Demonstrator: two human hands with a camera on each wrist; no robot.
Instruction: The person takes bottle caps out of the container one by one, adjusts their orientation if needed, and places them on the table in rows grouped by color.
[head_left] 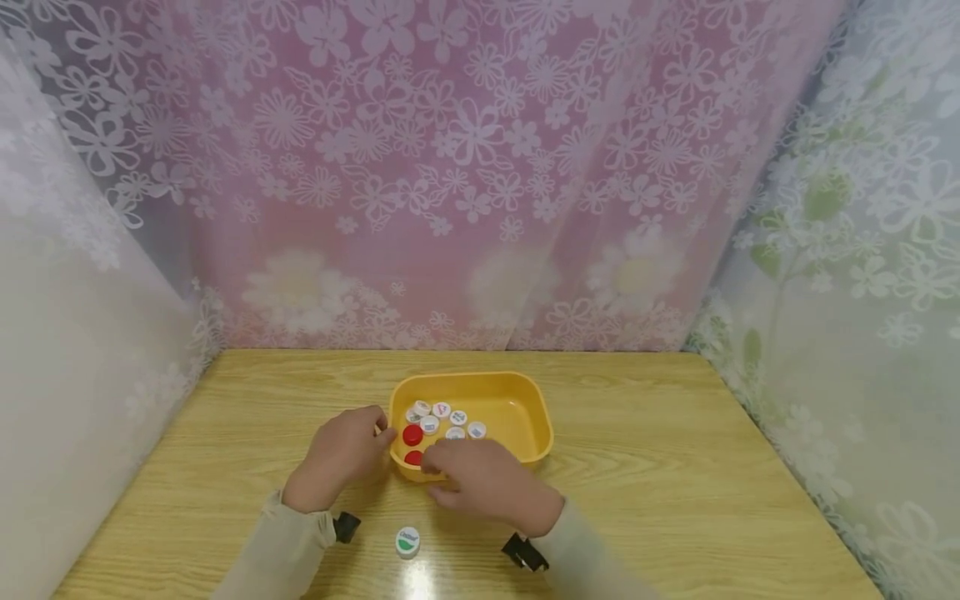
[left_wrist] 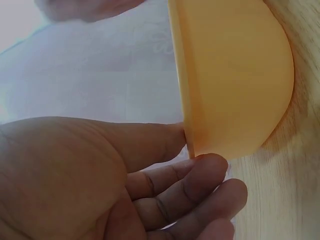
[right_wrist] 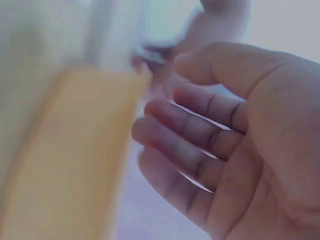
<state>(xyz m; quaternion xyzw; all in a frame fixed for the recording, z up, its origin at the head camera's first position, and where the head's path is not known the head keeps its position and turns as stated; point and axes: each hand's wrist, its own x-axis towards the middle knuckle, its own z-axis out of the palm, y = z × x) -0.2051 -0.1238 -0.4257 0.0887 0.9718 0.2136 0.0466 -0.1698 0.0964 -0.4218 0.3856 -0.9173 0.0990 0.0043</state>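
Note:
A yellow plastic basin [head_left: 517, 417] stands on the wooden table. My left hand [head_left: 341, 454] pinches its left rim, thumb on the edge and fingertips against the outer wall [left_wrist: 235, 80]. Over the near rim hovers my right hand [head_left: 487, 483], its fingers loosely bent with nothing between them in the right wrist view. Several white bottle caps [head_left: 441, 410] with printed tops lie towards the basin's left side. A red bottle cap [head_left: 412, 434] is among them, and another red cap [head_left: 414, 457] is partly hidden by my right fingers.
A white bottle cap [head_left: 407, 542] with a green mark lies on the wooden table [head_left: 660, 500], between my forearms. Pink flowered cloth [head_left: 465, 167] hangs behind the table, and pale flowered cloth [head_left: 862, 292] hangs along the right side.

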